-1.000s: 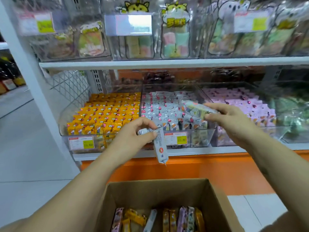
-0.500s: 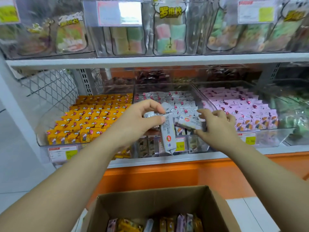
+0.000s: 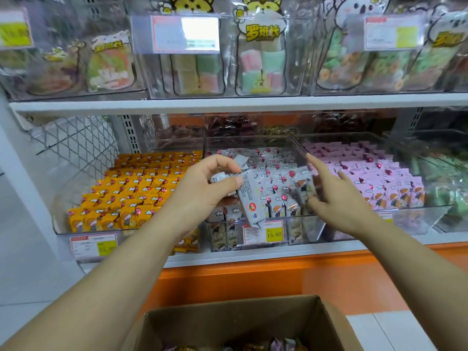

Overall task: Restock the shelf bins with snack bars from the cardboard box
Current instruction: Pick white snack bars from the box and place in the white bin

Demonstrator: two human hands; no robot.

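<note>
Your left hand (image 3: 202, 191) fingers (image 3: 222, 162) pinch a grey foil-wrapped snack bar (image 3: 249, 198); long axis vertical, just before the front of the clear plastic bin (image 3: 314, 228).

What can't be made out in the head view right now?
All in the head view.
The cardboard box: cut off by the bottom edge, so its bar count is unknown.
The right hand: blurred; unclear whether it pinches or only touches the standing bar.
The left hand: fingers cover how many grey bars it holds.
The upper price label: washed out by glare.
The rear bins: dark contents behind reflections.
</note>
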